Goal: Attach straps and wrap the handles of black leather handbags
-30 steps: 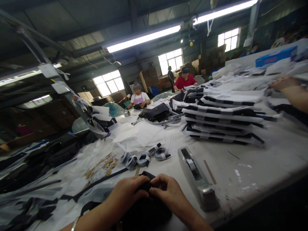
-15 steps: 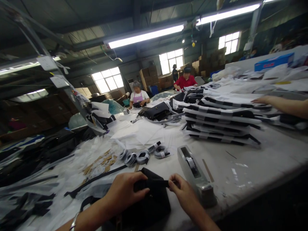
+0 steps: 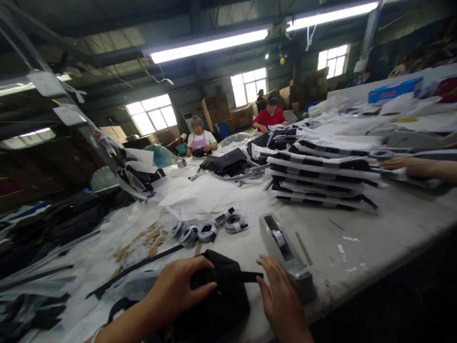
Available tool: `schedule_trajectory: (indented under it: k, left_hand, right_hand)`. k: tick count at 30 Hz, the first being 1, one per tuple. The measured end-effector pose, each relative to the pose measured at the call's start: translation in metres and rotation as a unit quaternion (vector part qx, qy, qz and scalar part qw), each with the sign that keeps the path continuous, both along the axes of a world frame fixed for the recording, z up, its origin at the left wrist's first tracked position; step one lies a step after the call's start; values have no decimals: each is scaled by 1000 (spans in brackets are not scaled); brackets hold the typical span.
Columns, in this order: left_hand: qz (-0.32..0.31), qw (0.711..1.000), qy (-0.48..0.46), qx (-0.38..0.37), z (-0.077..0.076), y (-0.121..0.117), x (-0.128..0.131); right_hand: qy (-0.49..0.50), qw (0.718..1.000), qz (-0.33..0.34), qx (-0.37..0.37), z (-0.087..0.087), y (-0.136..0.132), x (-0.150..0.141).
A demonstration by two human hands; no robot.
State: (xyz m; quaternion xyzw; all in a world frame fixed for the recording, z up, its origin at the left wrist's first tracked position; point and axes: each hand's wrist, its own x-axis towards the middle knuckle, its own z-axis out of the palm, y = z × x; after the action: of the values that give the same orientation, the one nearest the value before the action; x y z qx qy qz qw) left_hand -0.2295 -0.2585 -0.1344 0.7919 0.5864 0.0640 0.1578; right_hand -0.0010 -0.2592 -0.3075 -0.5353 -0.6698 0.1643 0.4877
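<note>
A black bag (image 3: 232,305) stands on the table right in front of me, its lower part dark and hard to make out. My left hand (image 3: 180,286) is closed on its upper left side, thumb and fingers pinching the bag where a short black strap (image 3: 250,276) crosses it. The strap's free end sticks out to the right. Beside that end, my right hand (image 3: 280,295) is open, with thumb and fingers apart; the thumb is at or very near the strap tip. A grey tape dispenser (image 3: 285,252) sits just behind my right hand.
Coiled straps (image 3: 207,231) in clear wrap lie behind the bag. To the right rises a stack of wrapped black-and-white pieces (image 3: 321,181), with another person's hand (image 3: 400,164) beyond it. Brown tags (image 3: 143,243) and plastic film lie left. Two people work across the table.
My right hand has let go of the strap end and opened, moving slightly right. My left hand keeps its hold on the bag. The other person's hand at right has moved lower.
</note>
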Motion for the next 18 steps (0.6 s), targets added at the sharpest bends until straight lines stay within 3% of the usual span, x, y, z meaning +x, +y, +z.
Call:
schedule_trajectory:
  k: [3,7,10,14,18]
  left_hand:
    - [1,1000,4,-3,-1,0,0]
    - [-2,1000,8,-14,-3,-1,-1]
    - [23,999,15,-22,-1,-3,0]
    - [55,998,13,-34,7,1,2]
    - [59,990,-22,-128,12,16,4]
  right_hand:
    - [-18,994,99,35,33,-2,-14]
    - [96,975,187,-76,66,2,-30]
    - [146,956,211,-140,72,9,-35]
    - [169,942,240,-161,71,17,-36]
    - [180,936,246,-176,70,22,-36]
